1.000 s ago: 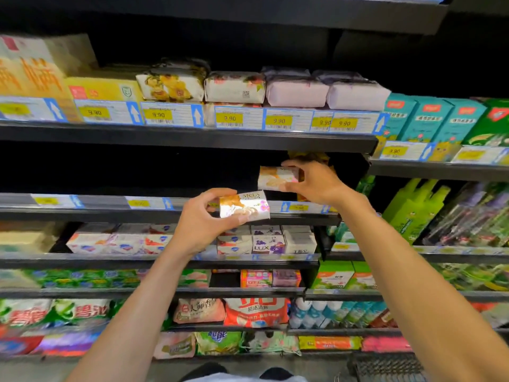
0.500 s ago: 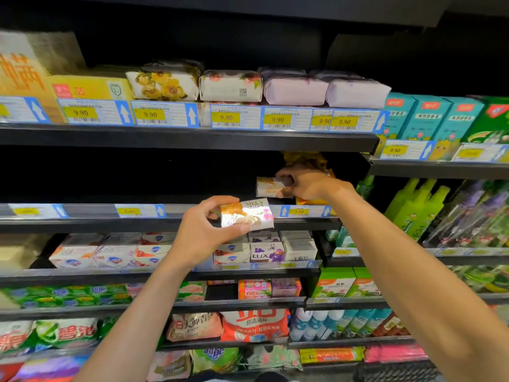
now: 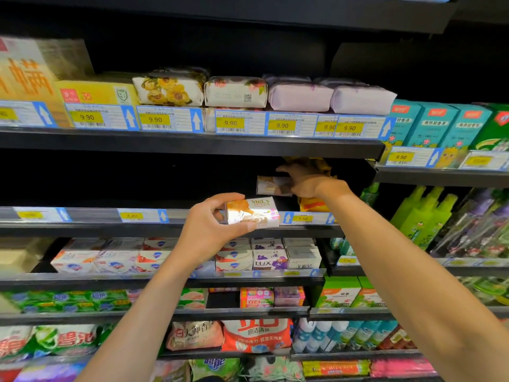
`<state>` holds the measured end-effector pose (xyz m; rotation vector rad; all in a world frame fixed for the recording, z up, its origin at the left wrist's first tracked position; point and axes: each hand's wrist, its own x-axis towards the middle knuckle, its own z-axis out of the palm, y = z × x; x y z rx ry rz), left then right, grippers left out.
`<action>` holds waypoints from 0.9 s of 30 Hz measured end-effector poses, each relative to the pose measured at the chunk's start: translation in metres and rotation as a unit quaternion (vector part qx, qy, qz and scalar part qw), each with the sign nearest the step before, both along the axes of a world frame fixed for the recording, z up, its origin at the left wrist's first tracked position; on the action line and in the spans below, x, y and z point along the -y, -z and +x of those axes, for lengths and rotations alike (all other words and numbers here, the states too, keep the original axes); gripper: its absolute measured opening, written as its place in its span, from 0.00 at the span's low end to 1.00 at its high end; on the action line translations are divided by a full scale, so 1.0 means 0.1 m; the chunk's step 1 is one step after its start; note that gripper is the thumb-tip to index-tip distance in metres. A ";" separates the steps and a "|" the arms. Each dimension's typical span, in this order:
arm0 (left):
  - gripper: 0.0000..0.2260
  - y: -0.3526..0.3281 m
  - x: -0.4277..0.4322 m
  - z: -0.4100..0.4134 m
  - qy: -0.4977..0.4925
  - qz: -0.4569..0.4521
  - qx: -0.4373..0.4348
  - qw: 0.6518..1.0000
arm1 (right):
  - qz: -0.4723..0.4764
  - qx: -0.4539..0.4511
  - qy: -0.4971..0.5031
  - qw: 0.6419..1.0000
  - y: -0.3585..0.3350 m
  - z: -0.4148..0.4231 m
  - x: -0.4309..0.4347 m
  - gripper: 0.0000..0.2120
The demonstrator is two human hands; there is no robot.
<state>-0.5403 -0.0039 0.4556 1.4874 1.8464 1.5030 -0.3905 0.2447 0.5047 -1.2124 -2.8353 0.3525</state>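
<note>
Head camera looks at dark store shelves stocked with soap and cleaning goods. Left hand [image 3: 205, 230] grips a white and orange soap box [image 3: 252, 213] by its left end, thumb under and fingers curled over the top, holding it in the air just in front of the middle shelf edge [image 3: 165, 228]. Right hand [image 3: 305, 181] reaches deeper into that same shelf, under the shelf above, and its fingers curl around a second soap box [image 3: 268, 186] of the same kind, which sits in shadow. Right behind this hand is a yellow packet [image 3: 312, 204], partly hidden. A yellow price tag [image 3: 303, 218] reading 1.50 hangs on the shelf rail just below. On the upper shelf lie wrapped soap bars [image 3: 237, 92] above 9.90 tags. Green bottles [image 3: 421, 216] stand at the right.
</note>
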 end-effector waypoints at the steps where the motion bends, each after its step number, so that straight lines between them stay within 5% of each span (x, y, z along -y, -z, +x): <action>1: 0.26 -0.02 -0.01 -0.01 -0.002 0.002 0.000 1.000 | 0.012 -0.020 0.003 1.000 -0.01 0.04 0.00 0.30; 7: 0.26 -0.17 -0.08 -0.04 0.005 -0.002 0.019 1.000 | -0.130 -0.275 -0.090 0.948 -0.16 0.39 0.65 0.15; 16: 0.24 -0.19 -0.20 -0.01 0.040 -0.020 0.017 0.999 | -0.104 -0.184 -0.145 0.967 -0.11 0.48 0.85 0.36; 22: 0.26 -0.20 -0.23 0.00 0.066 -0.019 -0.002 0.998 | -0.087 -0.162 -0.135 0.974 -0.14 0.47 0.86 0.32; 27: 0.31 -0.06 -0.23 -0.09 0.024 0.000 -0.135 0.991 | -0.081 -0.200 -0.070 0.974 -0.20 0.51 0.72 0.31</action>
